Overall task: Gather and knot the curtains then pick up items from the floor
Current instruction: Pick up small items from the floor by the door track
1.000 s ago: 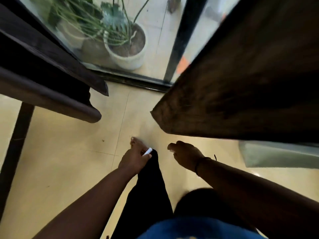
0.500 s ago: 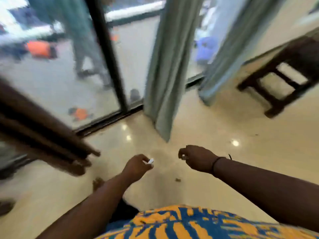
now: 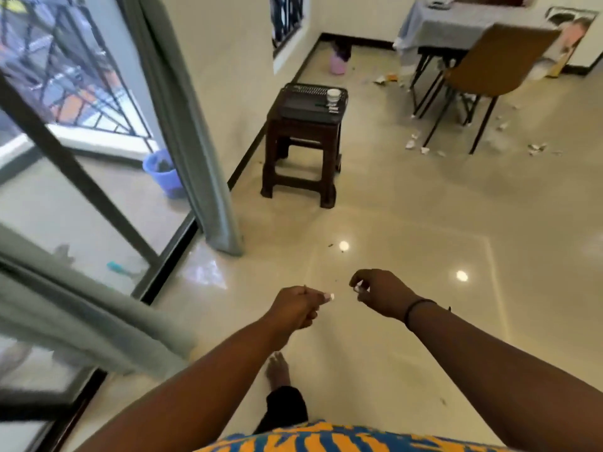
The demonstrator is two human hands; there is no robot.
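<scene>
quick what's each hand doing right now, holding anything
Left hand: fingers curled, pinching a small white scrap.
Right hand: fingers curled, pinching a small white bit.

No legible text, labels, brands, numbers or signs anywhere in view.

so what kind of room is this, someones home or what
Most likely a home's living and dining room: a cloth-covered table with a brown chair, grey curtains at a sliding glass door onto a balcony, and a dark stool against the wall.
</scene>
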